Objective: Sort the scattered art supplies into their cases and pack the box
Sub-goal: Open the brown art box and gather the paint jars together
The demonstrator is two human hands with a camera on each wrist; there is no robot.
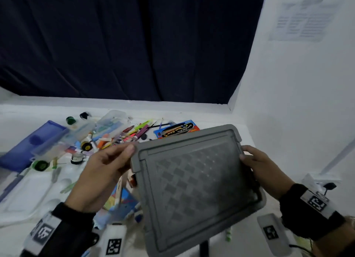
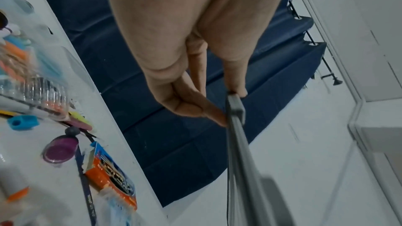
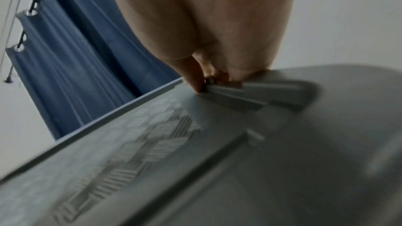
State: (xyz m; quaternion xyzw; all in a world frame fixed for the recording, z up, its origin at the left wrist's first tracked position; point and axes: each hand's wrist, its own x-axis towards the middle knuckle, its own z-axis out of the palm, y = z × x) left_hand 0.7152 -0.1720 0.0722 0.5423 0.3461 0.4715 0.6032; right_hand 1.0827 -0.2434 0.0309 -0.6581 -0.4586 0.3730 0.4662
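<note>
Grey lid (image 1: 194, 181), rectangular with rounded corners, a raised rim and a chequered panel of alternating hatched squares across its centre, held tilted above the near part of the white table (image 1: 25, 114). Left hand (image 1: 103, 172) at the lid's left edge near its far corner: thumb above and fingertips (image 2: 217, 118) beneath, pinching the rim, the fingers pressed together in the left wrist view. Right hand (image 1: 263, 172) at the lid's right edge: thumb on the upper face, fingers curled under the rim; in the right wrist view the fingertips (image 3: 195, 82) clamp a small ridge of the rim, though blur hides how many fingers bear on it. Beyond the lid's far edge the table runs to a dark blue curtain (image 1: 124, 45); to the lid's right stands a white wall (image 1: 297, 103), with a strip of bare table between. Left of the lid, one blue pencil case (image 1: 32, 143), two clear plastic cases (image 1: 111, 122), one white palette tray (image 1: 28, 195) and a loose heap of markers and pens (image 1: 123, 135), too tangled to count. Just beyond the lid's far edge lies one blue and orange brush packet (image 1: 174, 129). One purple paint pot (image 2: 59, 149) sits near that packet in the left wrist view
</note>
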